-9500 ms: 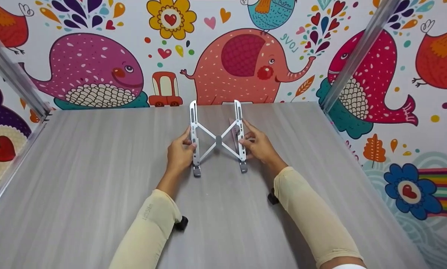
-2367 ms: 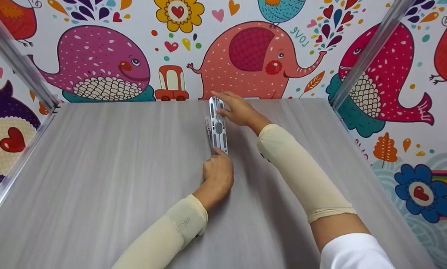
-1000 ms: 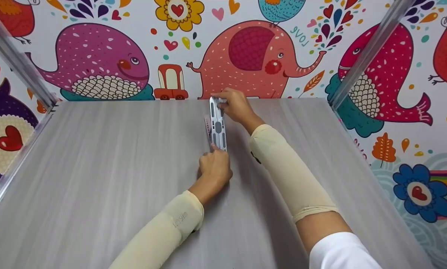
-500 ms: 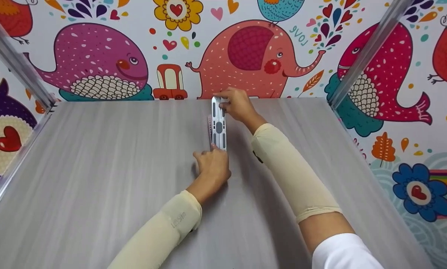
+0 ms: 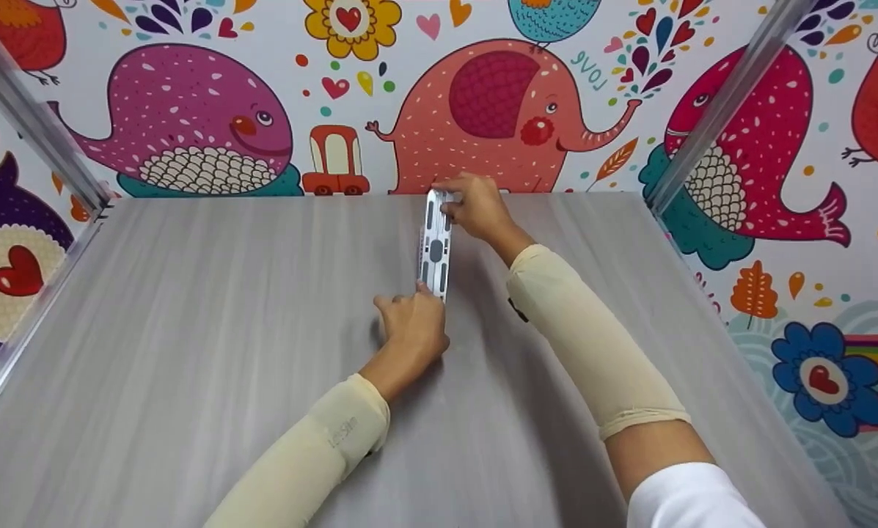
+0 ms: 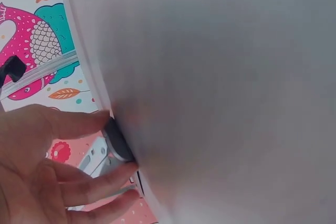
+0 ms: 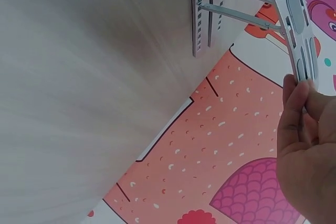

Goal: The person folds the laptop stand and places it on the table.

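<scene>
Cartoon wall (image 5: 262, 29) backed a grey table (image 5: 211, 308) and a metal stand (image 5: 441, 220)

Bright animals covered the wall: a purple whale (image 5: 196, 95) at the left, an orange elephant (image 5: 424, 139) in the middle and a pink whale (image 5: 776, 132) at the right. A red car (image 5: 336, 182) was pictured between the first two. Metal posts (image 5: 46, 125) rose at the table's far corners, and the tabletop showed a streaked wood grain.

The stand was near the table's far edge, about midway across, in front of the elephant. One end pointed toward the person, the other toward the wall. From above, its top bars lay side by side in a narrow strip, with an oval hub (image 5: 436, 251) along it. Seen from the right wrist, those bars were apart from the lower rails (image 7: 197, 24), which had rows of small holes; thin struts (image 7: 239, 17) ran between the two levels.

The left hand (image 5: 415, 323) gripped the stand's near end, its fingertips closed on a dark grey foot (image 6: 118, 141). Whether the foot touched the table could not be told. The right hand (image 5: 479, 205) pinched the far end of the top bars between thumb and fingers. Pale yellow sleeves (image 5: 299, 462) covered both forearms, and white cloth (image 5: 692, 499) showed higher on the right arm.
</scene>
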A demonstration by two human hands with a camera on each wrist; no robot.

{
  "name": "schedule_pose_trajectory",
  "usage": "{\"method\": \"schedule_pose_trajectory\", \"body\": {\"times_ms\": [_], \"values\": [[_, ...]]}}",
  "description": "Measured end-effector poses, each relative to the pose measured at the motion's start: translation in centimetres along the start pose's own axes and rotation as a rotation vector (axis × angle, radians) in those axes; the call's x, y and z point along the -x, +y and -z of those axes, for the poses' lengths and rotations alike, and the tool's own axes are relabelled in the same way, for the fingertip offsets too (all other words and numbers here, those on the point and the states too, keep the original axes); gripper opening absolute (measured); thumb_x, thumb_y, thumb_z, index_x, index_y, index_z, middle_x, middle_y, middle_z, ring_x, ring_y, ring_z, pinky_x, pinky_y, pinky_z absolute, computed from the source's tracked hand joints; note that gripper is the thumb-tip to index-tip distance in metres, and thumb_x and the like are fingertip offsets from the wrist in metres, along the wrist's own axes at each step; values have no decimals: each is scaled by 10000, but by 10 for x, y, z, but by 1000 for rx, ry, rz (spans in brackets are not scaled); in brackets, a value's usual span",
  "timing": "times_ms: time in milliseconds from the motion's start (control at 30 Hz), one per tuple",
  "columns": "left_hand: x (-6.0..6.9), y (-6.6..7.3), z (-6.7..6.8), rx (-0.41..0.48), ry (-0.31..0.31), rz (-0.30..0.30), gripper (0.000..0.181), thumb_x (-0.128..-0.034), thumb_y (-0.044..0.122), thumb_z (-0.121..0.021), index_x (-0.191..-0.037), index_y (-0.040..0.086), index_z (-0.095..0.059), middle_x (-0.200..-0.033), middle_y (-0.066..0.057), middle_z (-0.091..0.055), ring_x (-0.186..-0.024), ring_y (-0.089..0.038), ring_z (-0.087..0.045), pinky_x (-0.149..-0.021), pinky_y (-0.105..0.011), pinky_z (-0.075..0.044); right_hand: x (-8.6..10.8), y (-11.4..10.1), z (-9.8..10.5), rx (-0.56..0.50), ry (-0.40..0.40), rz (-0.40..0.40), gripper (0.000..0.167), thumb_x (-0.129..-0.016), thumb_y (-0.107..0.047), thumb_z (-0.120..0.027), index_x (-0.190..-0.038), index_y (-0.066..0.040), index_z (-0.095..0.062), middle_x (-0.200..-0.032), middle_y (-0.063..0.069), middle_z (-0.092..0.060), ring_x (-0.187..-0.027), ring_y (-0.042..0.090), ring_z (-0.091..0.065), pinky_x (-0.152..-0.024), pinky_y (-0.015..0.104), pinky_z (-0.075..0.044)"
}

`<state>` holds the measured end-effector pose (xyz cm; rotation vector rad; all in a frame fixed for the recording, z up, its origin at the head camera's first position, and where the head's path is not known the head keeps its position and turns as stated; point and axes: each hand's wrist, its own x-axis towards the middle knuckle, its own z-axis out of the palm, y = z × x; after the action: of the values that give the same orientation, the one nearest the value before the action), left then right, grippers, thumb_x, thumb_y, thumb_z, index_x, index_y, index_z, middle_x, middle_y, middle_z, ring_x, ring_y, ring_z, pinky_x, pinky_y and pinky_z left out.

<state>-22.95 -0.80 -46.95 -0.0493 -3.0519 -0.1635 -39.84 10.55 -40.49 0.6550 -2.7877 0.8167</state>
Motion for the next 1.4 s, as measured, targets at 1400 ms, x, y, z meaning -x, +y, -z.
{"method": "schedule_pose_trajectory", "body": {"times_ms": [1400], "values": [[-13,-50,7,21,-98,-160,819,-795,261,-809,-1539,189,-473,-1101,-174,-752,-1025,-388,-652,-943,-713,-368,34,17,16,-246,80,-261,438,-880,-69,-787,-1309,-112,-706,-1108,95,-638,-852,207,-712,-647,251,-602]]}}
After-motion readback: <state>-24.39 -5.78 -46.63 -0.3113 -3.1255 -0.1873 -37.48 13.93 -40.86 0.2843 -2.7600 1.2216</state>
